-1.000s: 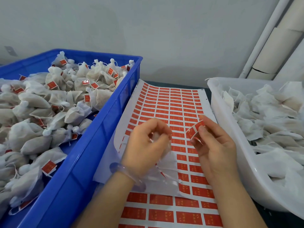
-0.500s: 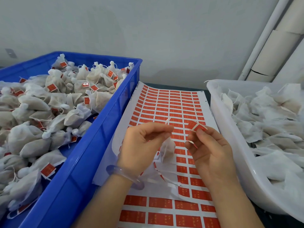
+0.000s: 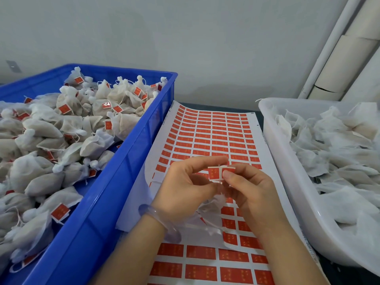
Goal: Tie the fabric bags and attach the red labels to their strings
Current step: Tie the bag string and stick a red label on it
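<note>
Red label [image 3: 214, 173], centre frame, apparently being folded over a string. The left hand [image 3: 185, 188] and right hand [image 3: 250, 188] each have their grip clamped on it, with the bag [image 3: 212, 203] dangling below. Blue crate [image 3: 131, 153], left: many bags finished. White tub [image 3: 287, 171], right: plenty untied.

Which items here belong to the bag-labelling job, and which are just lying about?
Job: red label, held by left hand and right hand; fabric bag beneath them; label sheet; blue crate of tagged bags; white tub of untagged bags.
Lying about: white pipe, cardboard tubes.
</note>
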Demonstrator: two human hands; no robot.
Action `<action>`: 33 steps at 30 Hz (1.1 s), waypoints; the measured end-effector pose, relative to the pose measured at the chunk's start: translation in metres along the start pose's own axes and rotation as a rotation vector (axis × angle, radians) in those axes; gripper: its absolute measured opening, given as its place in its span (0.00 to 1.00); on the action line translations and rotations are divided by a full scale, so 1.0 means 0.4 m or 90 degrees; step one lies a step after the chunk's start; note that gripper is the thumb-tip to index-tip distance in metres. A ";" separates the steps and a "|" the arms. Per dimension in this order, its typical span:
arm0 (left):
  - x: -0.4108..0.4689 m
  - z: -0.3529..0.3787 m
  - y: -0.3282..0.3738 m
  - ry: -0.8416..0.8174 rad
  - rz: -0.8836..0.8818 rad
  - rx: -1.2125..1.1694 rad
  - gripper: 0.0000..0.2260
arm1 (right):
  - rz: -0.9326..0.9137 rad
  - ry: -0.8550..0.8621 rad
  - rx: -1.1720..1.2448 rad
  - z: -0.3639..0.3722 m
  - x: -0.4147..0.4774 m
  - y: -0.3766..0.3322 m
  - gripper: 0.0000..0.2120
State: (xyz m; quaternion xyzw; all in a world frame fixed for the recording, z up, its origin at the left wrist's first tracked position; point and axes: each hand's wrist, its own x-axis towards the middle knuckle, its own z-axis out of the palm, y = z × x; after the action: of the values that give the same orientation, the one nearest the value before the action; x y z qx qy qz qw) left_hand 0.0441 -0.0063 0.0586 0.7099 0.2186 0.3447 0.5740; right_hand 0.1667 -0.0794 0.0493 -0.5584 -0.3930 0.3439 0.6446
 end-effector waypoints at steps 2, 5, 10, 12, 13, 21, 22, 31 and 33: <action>-0.002 0.001 -0.001 -0.006 0.008 0.008 0.22 | 0.004 0.001 -0.010 -0.001 0.001 0.001 0.14; -0.004 0.001 -0.001 -0.007 0.017 0.000 0.22 | 0.013 -0.001 -0.009 -0.002 0.002 0.005 0.14; -0.002 0.002 -0.001 -0.009 0.013 0.000 0.20 | 0.015 0.003 -0.016 -0.004 0.004 0.009 0.18; -0.002 0.002 -0.002 -0.008 0.016 -0.001 0.20 | 0.014 0.005 -0.019 -0.004 0.005 0.012 0.17; -0.002 0.002 -0.002 -0.007 0.016 0.001 0.20 | 0.015 0.007 -0.019 -0.004 0.005 0.013 0.16; -0.003 0.004 0.000 -0.011 0.017 0.008 0.20 | 0.033 0.021 -0.015 -0.005 0.009 0.017 0.12; -0.003 0.004 0.000 -0.013 0.016 0.012 0.20 | 0.034 0.023 -0.020 -0.005 0.009 0.017 0.09; -0.003 0.003 0.004 -0.010 0.012 0.061 0.21 | 0.033 0.018 -0.031 -0.004 0.005 0.011 0.10; 0.000 0.004 0.006 0.013 0.014 0.065 0.22 | 0.029 0.007 -0.028 -0.006 0.004 0.008 0.09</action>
State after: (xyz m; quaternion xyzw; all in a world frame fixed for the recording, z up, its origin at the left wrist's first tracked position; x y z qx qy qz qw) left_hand 0.0449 -0.0080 0.0607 0.7368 0.2342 0.3468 0.5311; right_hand 0.1697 -0.0785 0.0463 -0.5835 -0.3838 0.3467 0.6261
